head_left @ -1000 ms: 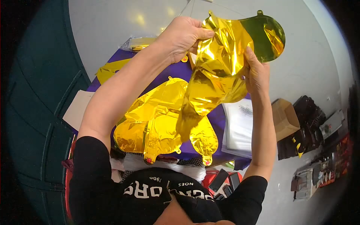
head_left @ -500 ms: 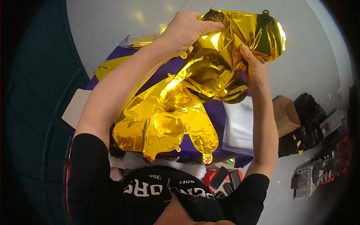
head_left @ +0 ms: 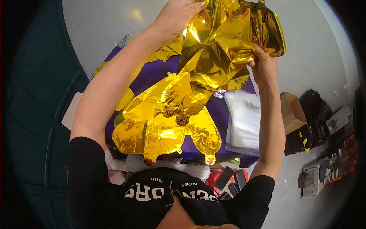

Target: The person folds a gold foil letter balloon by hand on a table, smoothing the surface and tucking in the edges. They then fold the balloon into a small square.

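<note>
Fingers [head_left: 190, 5] of both hands were closed on a crumpled gold balloon [head_left: 225, 42], held up over the table. The left hand [head_left: 173, 17] gripped its top edge and the right hand [head_left: 265, 68] its right side. Beneath it spread a purple cloth [head_left: 152, 74]. Flat balloons [head_left: 164, 133] lay on the cloth, perhaps touching the held one's hanging end. Clear bags [head_left: 244, 122] were stacked just right of them, and a box [head_left: 291, 112] stood farther right.
</note>
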A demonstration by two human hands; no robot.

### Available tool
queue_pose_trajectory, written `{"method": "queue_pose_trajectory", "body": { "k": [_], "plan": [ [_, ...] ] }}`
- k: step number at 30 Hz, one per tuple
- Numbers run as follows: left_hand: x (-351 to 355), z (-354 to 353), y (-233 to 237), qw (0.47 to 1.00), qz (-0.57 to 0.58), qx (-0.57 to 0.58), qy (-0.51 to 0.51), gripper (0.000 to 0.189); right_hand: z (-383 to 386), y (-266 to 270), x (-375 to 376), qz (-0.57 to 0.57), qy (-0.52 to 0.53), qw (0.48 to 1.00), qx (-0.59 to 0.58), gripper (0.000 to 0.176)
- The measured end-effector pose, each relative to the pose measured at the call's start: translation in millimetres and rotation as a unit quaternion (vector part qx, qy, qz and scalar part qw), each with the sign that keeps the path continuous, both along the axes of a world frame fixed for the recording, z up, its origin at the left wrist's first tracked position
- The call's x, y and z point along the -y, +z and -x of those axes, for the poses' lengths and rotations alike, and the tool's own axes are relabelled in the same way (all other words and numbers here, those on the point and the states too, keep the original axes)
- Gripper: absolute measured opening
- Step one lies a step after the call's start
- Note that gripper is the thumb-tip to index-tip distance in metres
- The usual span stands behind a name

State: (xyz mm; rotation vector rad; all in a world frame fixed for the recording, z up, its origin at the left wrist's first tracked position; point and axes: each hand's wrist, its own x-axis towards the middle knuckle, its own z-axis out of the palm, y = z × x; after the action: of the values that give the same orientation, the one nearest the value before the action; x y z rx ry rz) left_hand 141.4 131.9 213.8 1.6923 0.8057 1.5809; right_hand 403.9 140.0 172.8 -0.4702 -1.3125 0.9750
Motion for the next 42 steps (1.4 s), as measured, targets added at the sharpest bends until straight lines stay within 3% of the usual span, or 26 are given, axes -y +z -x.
{"method": "queue_pose_trajectory", "body": {
  "k": [4,7,8,12,21,23,27,29,31,33,34,35,38,41,42],
  "plan": [
    [-5,-3,-3,0.999,0.005,-0.016,-0.029,0.025,-1,-9,-6,0.056,0.022,0.998,-0.003,0.024],
    [-12,-12,-7,0.999,0.002,-0.04,0.022,0.021,21,-6,11,0.084,0.009,0.996,-0.02,0.027],
    [-11,-15,-6,0.991,-0.032,-0.083,0.096,0.02,28,-2,19,0.087,0.011,0.996,-0.024,0.025],
    [-10,-27,-2,0.995,-0.088,-0.013,0.052,0.019,30,-5,12,0.094,0.103,0.99,0.01,0.015],
    [-3,-43,3,0.989,-0.132,0.041,0.049,0.025,51,-1,23,0.063,-0.004,0.998,0.031,0.006],
    [-1,-43,9,0.991,-0.114,0.062,0.03,0.028,62,3,21,0.074,-0.077,0.994,-0.023,0.006],
    [2,-45,20,0.984,0.006,0.168,-0.064,0.033,44,-9,-8,-0.021,-0.092,0.994,-0.053,0.015],
    [7,-54,25,0.934,0.11,0.294,-0.168,0.037,46,-6,-9,-0.039,-0.131,0.989,-0.06,0.018],
    [10,-57,20,0.946,0.096,0.281,-0.132,0.03,46,-8,-14,-0.081,-0.114,0.985,-0.1,0.023],
    [-20,-53,7,0.967,0.057,0.222,-0.109,0.028,44,-8,-15,-0.041,-0.124,0.987,-0.092,0.024],
    [-17,-59,4,0.96,0.028,0.249,-0.125,0.028,48,-5,-10,-0.018,-0.115,0.987,-0.11,0.024],
    [-22,-61,0,0.975,0.007,0.212,-0.066,0.03,50,-2,-6,0.004,-0.106,0.986,-0.128,0.024],
    [-36,-65,-11,0.983,-0.107,0.095,0.117,0.039,45,5,6,0.013,-0.205,0.979,0.007,0.022],
    [-34,-60,-4,0.948,-0.205,0.025,0.243,0.042,40,-6,-22,-0.091,-0.18,0.977,-0.063,0.021],
    [-27,-57,3,0.955,-0.167,0.036,0.243,0.042,39,-4,-23,-0.1,-0.172,0.977,-0.079,0.021]
  ]
}}
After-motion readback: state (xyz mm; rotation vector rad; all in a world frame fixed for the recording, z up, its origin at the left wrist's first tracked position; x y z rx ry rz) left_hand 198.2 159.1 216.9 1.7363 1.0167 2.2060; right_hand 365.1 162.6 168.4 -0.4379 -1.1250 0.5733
